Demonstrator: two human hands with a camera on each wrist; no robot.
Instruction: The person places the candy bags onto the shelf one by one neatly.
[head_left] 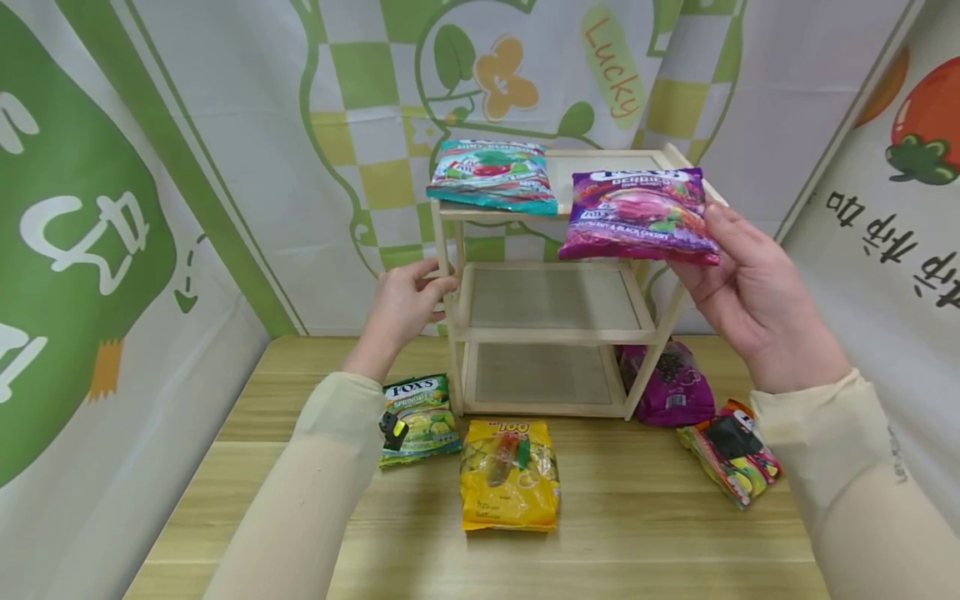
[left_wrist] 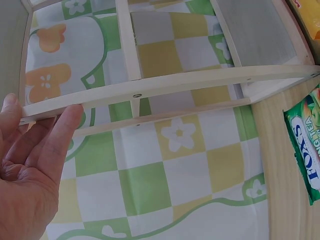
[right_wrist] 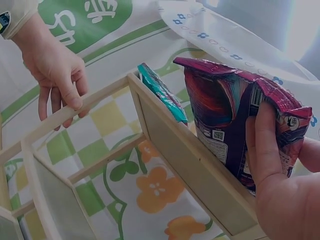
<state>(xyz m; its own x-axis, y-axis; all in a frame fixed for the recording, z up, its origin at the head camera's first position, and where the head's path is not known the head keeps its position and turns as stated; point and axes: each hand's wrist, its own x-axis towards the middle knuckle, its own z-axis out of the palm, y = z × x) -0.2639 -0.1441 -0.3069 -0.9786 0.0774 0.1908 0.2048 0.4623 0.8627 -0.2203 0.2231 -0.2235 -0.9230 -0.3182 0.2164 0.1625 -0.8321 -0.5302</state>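
Note:
My right hand (head_left: pixel 761 304) holds a purple candy bag (head_left: pixel 637 212) by its right end, in front of the top tier of a wooden shelf rack (head_left: pixel 555 337). The right wrist view shows the bag's back (right_wrist: pixel 220 135) with fingers pressed against it; the thumb is mostly hidden. A teal candy bag (head_left: pixel 491 175) lies on the left of the top tier. My left hand (head_left: pixel 401 304) holds the rack's left front post, which the left wrist view (left_wrist: pixel 35 170) shows between the thumb and the fingers.
On the wooden table (head_left: pixel 405 533) lie a green candy bag (head_left: pixel 420 421), a yellow candy bag (head_left: pixel 510 475) in front of the rack, another purple bag (head_left: pixel 675 387) beside its right side, and a multicoloured bag (head_left: pixel 731 454). Printed curtains (head_left: pixel 247 167) surround the table.

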